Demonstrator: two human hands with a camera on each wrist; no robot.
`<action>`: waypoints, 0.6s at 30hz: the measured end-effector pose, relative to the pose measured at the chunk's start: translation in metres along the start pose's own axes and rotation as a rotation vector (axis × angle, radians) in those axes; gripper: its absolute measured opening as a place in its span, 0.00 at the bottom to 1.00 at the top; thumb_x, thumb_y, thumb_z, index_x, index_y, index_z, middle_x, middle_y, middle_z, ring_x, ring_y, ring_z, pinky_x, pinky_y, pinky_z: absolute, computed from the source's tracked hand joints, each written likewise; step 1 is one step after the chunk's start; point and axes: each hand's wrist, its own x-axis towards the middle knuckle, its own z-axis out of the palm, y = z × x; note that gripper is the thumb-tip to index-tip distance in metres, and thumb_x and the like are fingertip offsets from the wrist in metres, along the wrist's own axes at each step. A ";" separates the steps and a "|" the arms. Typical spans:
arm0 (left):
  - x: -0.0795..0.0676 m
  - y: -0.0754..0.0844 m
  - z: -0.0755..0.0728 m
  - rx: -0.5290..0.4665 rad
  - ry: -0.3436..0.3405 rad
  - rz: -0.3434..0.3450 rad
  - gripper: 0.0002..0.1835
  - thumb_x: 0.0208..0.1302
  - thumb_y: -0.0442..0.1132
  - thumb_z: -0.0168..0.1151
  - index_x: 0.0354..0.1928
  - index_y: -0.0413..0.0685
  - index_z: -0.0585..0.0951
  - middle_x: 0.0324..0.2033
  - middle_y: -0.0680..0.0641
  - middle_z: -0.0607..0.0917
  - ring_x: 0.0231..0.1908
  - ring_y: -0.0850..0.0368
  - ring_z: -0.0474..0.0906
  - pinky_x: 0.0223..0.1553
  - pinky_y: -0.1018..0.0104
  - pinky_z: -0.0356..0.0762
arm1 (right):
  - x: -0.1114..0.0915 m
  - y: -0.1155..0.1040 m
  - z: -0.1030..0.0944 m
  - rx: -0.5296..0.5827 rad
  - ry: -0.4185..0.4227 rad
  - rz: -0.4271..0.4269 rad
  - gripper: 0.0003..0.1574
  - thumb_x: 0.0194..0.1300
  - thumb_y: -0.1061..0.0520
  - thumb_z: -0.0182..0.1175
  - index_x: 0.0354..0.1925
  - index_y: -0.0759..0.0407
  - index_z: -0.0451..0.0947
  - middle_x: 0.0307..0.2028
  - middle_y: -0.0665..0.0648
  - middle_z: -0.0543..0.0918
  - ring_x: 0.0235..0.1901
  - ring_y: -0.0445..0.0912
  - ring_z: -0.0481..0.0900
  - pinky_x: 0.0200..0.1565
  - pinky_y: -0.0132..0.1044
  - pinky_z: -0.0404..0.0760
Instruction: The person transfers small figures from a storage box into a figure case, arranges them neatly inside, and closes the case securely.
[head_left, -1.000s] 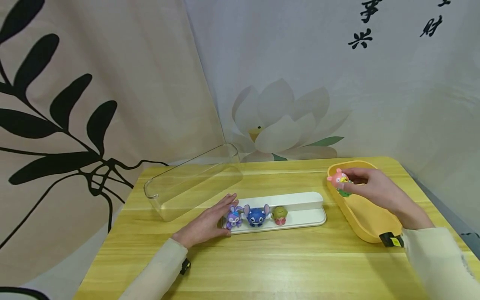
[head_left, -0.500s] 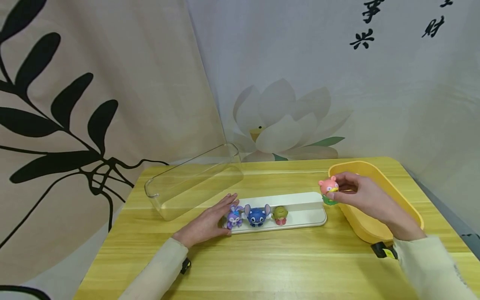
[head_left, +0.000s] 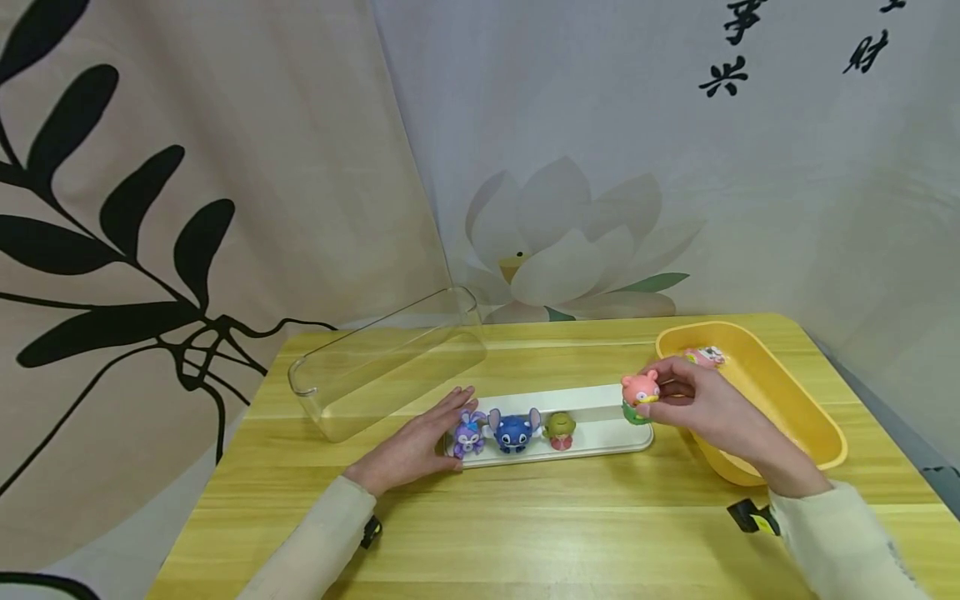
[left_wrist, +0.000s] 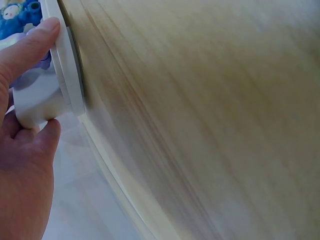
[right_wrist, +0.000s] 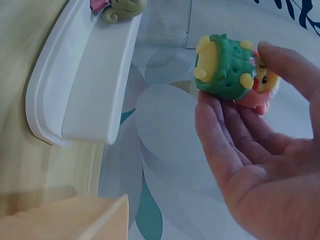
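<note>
My right hand pinches a small figurine with a pink head and a green body, above the right end of a white stepped display base. The right wrist view shows the figurine's green body tipped, its yellow underside toward the camera. At the base's left end my left hand grips it, thumb at the front edge and fingers at the back. On the base's lower step stand a purple figurine, a blue big-eared figurine and an olive-green and pink figurine.
A yellow tray stands at the right, with a pink and white item at its far end. At the back left lies a clear plastic cover. A curtain hangs behind the wooden table.
My right hand has carried the pink and green figurine leftward from over the yellow tray to the base's right end. The pink and white item has come into view. My left hand stays put.
</note>
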 end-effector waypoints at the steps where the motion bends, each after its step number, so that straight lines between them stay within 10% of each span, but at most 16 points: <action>1: 0.000 0.000 0.000 0.000 0.000 0.000 0.51 0.60 0.44 0.78 0.81 0.51 0.59 0.82 0.49 0.51 0.81 0.52 0.44 0.75 0.51 0.59 | 0.000 0.001 0.001 0.005 -0.001 0.000 0.27 0.68 0.58 0.70 0.59 0.70 0.73 0.51 0.62 0.82 0.48 0.47 0.83 0.47 0.30 0.86; 18: 0.000 0.001 0.000 0.003 -0.001 -0.008 0.51 0.60 0.44 0.78 0.81 0.52 0.59 0.83 0.50 0.50 0.81 0.53 0.44 0.75 0.51 0.59 | 0.004 0.014 0.037 0.014 0.023 0.008 0.28 0.66 0.56 0.73 0.58 0.64 0.76 0.50 0.60 0.85 0.50 0.51 0.85 0.47 0.32 0.87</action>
